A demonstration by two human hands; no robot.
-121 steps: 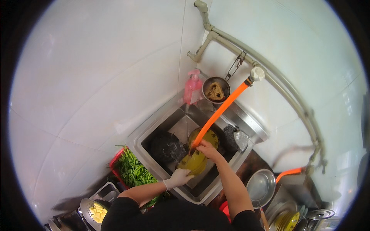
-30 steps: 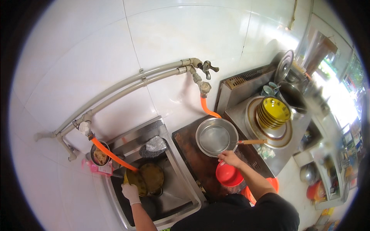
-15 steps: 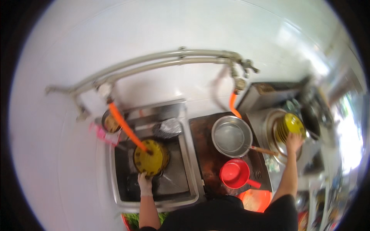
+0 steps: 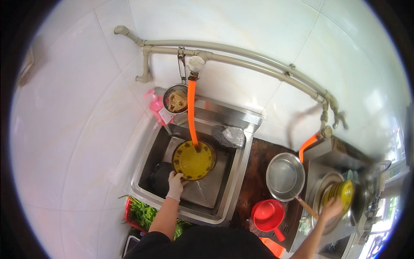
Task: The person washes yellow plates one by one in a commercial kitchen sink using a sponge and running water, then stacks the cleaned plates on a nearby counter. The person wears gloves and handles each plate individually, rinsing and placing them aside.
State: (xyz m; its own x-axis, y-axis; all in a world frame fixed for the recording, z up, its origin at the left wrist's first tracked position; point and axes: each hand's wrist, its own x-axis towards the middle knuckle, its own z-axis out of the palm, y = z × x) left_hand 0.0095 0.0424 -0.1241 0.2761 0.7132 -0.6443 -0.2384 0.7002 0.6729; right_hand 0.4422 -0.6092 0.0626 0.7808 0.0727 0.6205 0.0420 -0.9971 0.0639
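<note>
My left hand [image 4: 175, 184], in a thin pale glove, grips the near rim of a yellow bowl [image 4: 194, 160] with dark marks round its edge. The bowl is in the metal sink [image 4: 235, 181], with the end of an orange hose [image 4: 192, 114] over it. Far to the right, my right hand [image 4: 331, 209] is closed on the near side of a yellow dish [image 4: 345, 194], which stands tilted with others behind it above a round metal basin [image 4: 317, 190]. How its fingers sit on the dish is partly blurred.
On the dark counter are a metal pan [image 4: 284, 175] with a wooden handle and a red dipper [image 4: 268, 214]. A pink pump bottle [image 4: 158, 107], a strainer [image 4: 175, 99] and scouring pads [image 4: 233, 137] line the sink's back. Leafy greens [image 4: 144, 214] lie at near left.
My view has turned to the left, so the sink now appears nearer the middle. My left hand stays on the bowl's rim. On the right, the yellow dish under my hand looks more tilted.
</note>
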